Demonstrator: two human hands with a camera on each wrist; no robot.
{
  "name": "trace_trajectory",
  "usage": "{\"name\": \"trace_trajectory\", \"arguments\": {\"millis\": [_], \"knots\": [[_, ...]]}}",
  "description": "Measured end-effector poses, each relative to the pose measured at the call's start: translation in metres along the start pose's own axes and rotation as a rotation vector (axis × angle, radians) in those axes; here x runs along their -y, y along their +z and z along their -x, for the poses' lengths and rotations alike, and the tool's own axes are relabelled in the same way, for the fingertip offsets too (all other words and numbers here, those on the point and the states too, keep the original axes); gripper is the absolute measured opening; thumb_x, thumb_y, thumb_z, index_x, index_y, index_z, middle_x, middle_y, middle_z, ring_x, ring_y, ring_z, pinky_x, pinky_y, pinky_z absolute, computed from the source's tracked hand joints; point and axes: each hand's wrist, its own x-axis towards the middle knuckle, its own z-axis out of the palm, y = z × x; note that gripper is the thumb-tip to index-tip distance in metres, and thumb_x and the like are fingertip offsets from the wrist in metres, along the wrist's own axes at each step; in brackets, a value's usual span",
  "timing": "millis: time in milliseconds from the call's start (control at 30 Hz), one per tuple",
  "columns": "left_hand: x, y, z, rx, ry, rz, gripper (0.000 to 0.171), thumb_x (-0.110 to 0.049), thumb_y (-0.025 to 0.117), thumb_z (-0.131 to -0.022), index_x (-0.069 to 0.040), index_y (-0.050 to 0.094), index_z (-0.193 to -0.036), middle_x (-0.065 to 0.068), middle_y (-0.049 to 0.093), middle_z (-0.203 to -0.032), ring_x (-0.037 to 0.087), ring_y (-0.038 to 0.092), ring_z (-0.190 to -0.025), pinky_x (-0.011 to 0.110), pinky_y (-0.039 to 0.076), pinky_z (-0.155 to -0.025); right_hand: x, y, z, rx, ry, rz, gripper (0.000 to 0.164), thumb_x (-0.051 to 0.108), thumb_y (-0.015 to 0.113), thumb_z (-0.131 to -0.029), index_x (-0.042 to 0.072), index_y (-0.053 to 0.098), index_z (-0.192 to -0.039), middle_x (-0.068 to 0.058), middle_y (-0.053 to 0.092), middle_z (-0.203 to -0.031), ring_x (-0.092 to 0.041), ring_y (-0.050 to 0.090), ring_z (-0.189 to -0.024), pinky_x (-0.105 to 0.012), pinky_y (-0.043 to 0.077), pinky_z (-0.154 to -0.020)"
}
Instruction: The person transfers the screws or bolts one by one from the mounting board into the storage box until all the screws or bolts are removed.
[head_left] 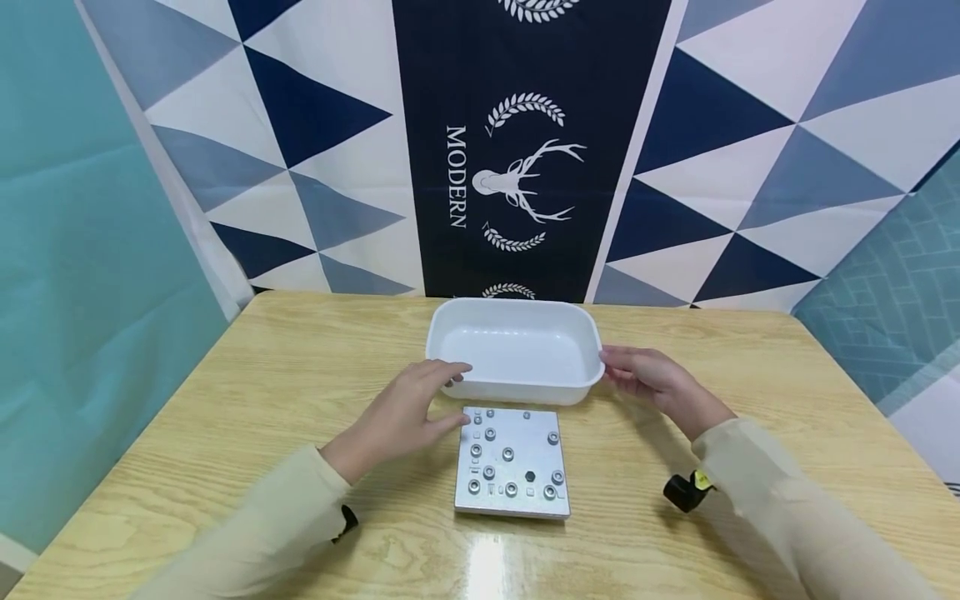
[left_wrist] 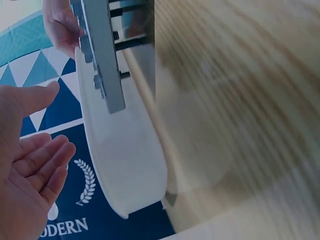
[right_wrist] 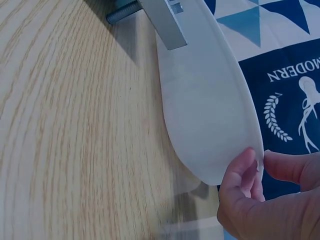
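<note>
A white plastic basin (head_left: pixel 513 388) stands toward the back of the table. My right hand (head_left: pixel 652 379) pinches its right rim; in the right wrist view the thumb and fingers meet around the edge of the basin (right_wrist: pixel 210 105). My left hand (head_left: pixel 408 412) hovers by the basin's front left corner with its fingers spread and nothing in its grasp, and the left wrist view shows that palm (left_wrist: pixel 35 170) open. Just in front of the basin sits a metal plate (head_left: pixel 517 460) set with several bolts. Seen edge-on, the plate (left_wrist: pixel 102 65) is raised, with threaded shanks sticking out underneath.
The wooden table (head_left: pixel 285 367) carries the basin and plate. A patterned cloth (head_left: pixel 517 67) hangs behind its back edge, and a teal curtain (head_left: pixel 82 275) hangs at the left. A black and yellow item (head_left: pixel 686 492) shows at the right sleeve.
</note>
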Motion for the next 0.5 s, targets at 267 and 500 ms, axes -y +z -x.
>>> {"name": "trace_trajectory", "arguments": {"millis": [267, 500], "knots": [[0.0, 0.012, 0.002, 0.025, -0.066, 0.213, 0.053, -0.016, 0.076, -0.079, -0.005, 0.057, -0.128, 0.009, 0.066, -0.111, 0.019, 0.063, -0.103, 0.037, 0.052, -0.092, 0.001, 0.004, 0.0, -0.012, 0.018, -0.044, 0.068, 0.014, 0.054, -0.097, -0.005, 0.017, -0.15, 0.009, 0.066, -0.081, 0.0, 0.062, -0.073, -0.015, 0.054, -0.074], [0.001, 0.022, 0.003, 0.063, -0.085, 0.288, 0.051, -0.012, 0.076, -0.079, -0.002, 0.058, -0.126, 0.009, 0.067, -0.107, 0.018, 0.064, -0.098, 0.029, 0.053, -0.089, 0.001, 0.005, -0.001, -0.015, 0.002, -0.027, 0.067, 0.014, 0.052, -0.097, -0.007, 0.016, -0.15, 0.01, 0.066, -0.08, 0.001, 0.062, -0.073, -0.015, 0.054, -0.073]]}}
